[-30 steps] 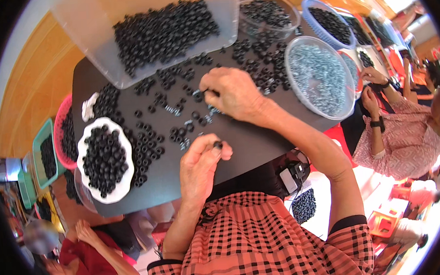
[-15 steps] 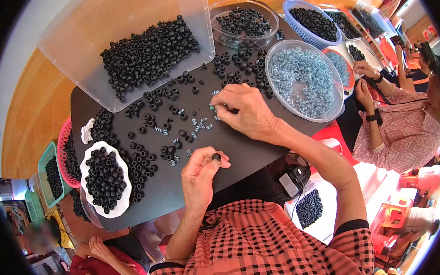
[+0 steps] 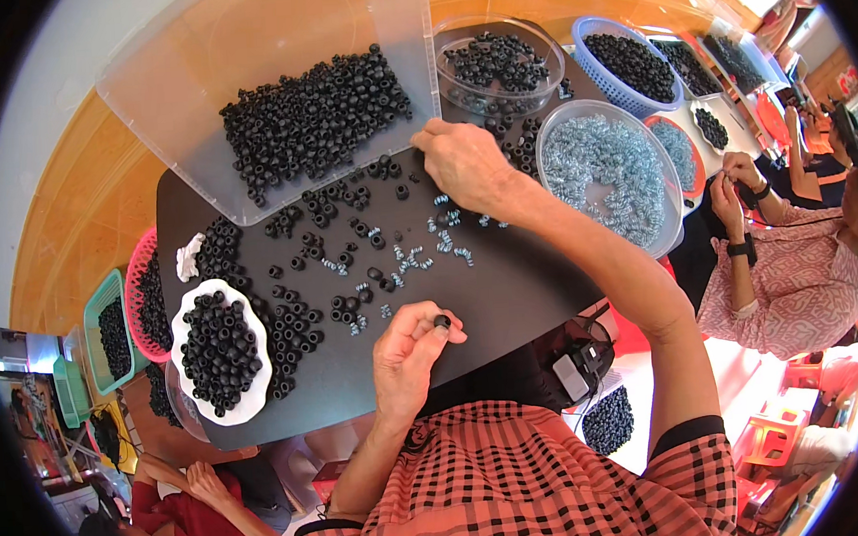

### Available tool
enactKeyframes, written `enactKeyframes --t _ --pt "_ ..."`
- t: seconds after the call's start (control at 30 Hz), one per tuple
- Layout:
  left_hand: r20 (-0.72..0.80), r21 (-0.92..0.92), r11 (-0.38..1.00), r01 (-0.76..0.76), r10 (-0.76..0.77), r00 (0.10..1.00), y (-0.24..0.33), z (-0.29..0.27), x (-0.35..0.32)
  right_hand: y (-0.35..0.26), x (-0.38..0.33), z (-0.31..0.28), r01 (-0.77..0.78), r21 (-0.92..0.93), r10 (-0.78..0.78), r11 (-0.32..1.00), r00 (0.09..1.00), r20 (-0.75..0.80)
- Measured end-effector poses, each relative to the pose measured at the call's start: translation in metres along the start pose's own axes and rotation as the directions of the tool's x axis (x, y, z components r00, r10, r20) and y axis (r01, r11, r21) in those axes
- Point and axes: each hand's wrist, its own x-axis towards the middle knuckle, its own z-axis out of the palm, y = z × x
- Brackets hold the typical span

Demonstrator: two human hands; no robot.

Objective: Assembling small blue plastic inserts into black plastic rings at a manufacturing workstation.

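My left hand (image 3: 407, 358) is above the near edge of the dark table, with a small black hollow cap (image 3: 442, 322) pinched between thumb and fingertips. Farther out, my right hand (image 3: 472, 169) reaches to loose black caps beside the clear box's near right corner. Its fingers are curled downward, and whatever lies between the tips is hidden. Small pale-blue coil springs (image 3: 411, 259) lie scattered between the hands and the box. More black caps (image 3: 291, 324) are spread on the table to the left.
A clear plastic box (image 3: 165, 136) of black caps tilts at the far left. A white scalloped plate (image 3: 252, 399) stands near left, a clear round tub (image 3: 557, 77) at the back. A round bowl (image 3: 674, 226) of springs and a blue basket (image 3: 623, 83) are right. Other people sit both sides.
My right hand has moved away from the springs toward the black caps by the box. My left hand keeps its pinch on the cap. The whole view has shifted slightly.
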Motion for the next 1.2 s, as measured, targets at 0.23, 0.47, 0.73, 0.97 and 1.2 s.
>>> enactKeyframes --t 0.23,0.47,0.73,0.97,1.2 --pt "0.010 0.015 1.000 -0.015 0.015 1.000 0.000 0.000 -0.003 -0.004 0.010 0.016 0.031 -0.132 -0.037 0.991 0.999 -0.040" --pt "-0.007 0.052 0.999 0.007 -0.006 1.000 0.002 0.004 -0.001 -0.013 0.000 0.014 0.055 -0.129 -0.065 0.990 0.995 -0.073" --pt "-0.018 0.048 0.999 -0.020 0.021 1.000 0.001 0.006 -0.001 -0.045 -0.024 -0.003 0.048 0.256 -0.022 0.966 0.995 -0.101" --pt "0.019 0.042 0.996 -0.077 0.076 0.997 -0.004 0.003 -0.001 -0.023 -0.070 -0.054 0.033 0.490 0.155 0.871 0.928 -0.339" --pt "0.032 0.095 0.990 -0.105 0.103 0.994 -0.006 0.007 -0.002 0.057 -0.134 -0.113 -0.374 0.424 0.491 0.825 0.847 -0.207"
